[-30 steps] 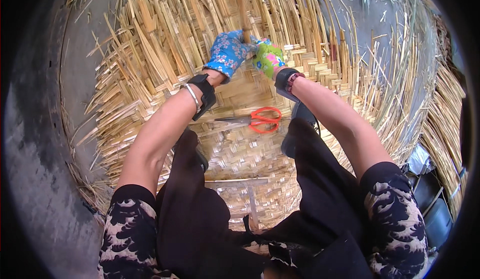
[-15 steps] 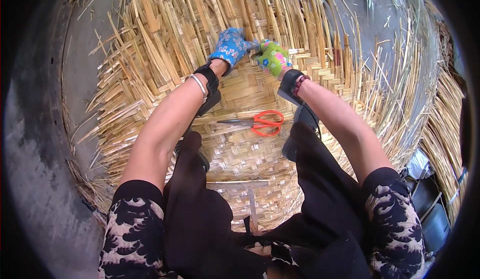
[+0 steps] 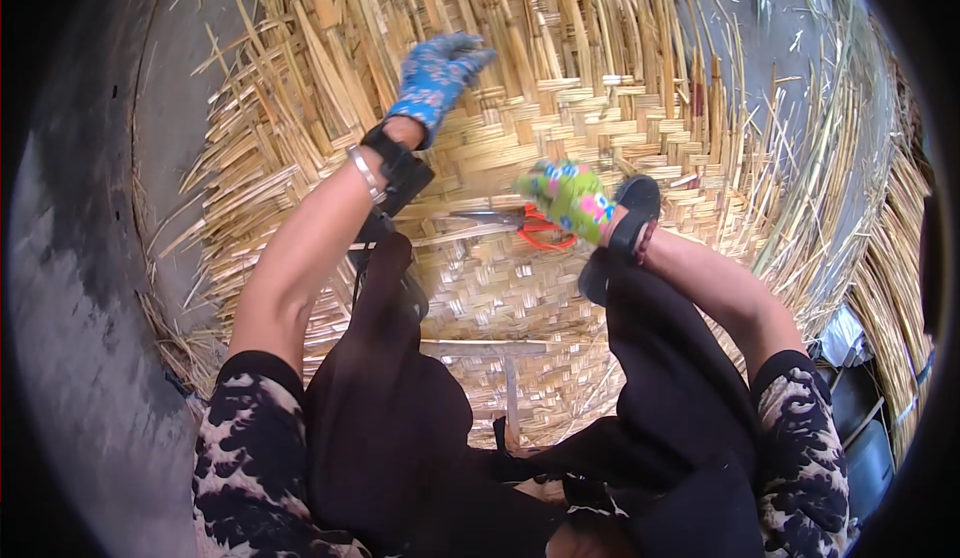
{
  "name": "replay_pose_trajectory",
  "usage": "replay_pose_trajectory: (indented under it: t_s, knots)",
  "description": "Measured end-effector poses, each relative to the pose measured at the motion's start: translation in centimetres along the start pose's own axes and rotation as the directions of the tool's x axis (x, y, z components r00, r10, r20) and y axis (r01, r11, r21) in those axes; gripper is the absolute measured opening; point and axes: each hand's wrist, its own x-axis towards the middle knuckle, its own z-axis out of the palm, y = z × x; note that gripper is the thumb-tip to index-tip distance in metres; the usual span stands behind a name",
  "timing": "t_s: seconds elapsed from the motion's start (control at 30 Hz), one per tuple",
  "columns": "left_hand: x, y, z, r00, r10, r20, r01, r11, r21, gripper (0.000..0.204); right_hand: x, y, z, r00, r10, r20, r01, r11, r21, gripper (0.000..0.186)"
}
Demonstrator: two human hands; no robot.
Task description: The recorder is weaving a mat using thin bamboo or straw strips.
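My left hand (image 3: 432, 83), in a blue flowered glove, hovers over the upright loose ends of split-reed strips (image 3: 345, 48). Its fingers are bent but parted, and nothing shows between them. In a green flowered glove, my right hand (image 3: 572, 198) is above the orange-handled scissors (image 3: 545, 238) and covers part of their handles. Motion smears its fingertips, so a hold on anything cannot be made out. The scissors lie on the woven mat (image 3: 490, 303), blades pointing left. Woven herringbone rows (image 3: 600, 118) border the loose strips between and beyond my hands.
My shoes (image 3: 638, 203) rest on the mat on either side of the scissors. A flat strip (image 3: 485, 348) and a narrow upright piece (image 3: 512, 398) lie nearer me. Bundled reeds (image 3: 890, 288) and a white bag (image 3: 843, 338) are at the right. Grey floor (image 3: 80, 358) is at the left.
My hands were together at the weave's edge and are now apart. The left has shifted up and left; the right has come down and right to the scissors.
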Motion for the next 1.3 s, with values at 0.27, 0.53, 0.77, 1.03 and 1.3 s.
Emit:
replay_pose_trajectory:
  t_s: [0.27,0.53,0.77,1.03,1.3]
  knots:
    - [-15.0,-2.9,-5.0,0.944,0.31,0.116,-0.319,0.759,0.567,0.017,1.1,-1.7,5.7,0.895,-0.42,0.149,0.446,0.849,-0.282,0.032]
    - [-20.0,-9.6,-5.5,0.853,0.086,0.515,-0.522,0.163,0.837,0.018,0.8,-7.4,6.4,0.95,-0.259,0.175,0.285,0.948,-0.139,0.022]
    - [-20.1,-6.8,-7.2,0.888,-0.035,0.459,-0.429,0.295,0.854,0.019,2.1,-8.4,7.1,0.919,-0.307,0.247,0.375,0.875,-0.306,0.02]
    - [-19.0,-2.0,-17.2,0.916,-0.236,0.323,0.208,0.971,0.118,0.016,4.4,-13.2,4.6,0.964,-0.084,0.254,0.069,0.995,0.066,0.022]
    - [-15.2,3.8,-15.1,0.923,-0.011,0.386,-0.254,0.736,0.628,0.023,7.7,-14.1,-1.9,0.998,-0.033,-0.055,0.047,0.962,0.269,0.021]
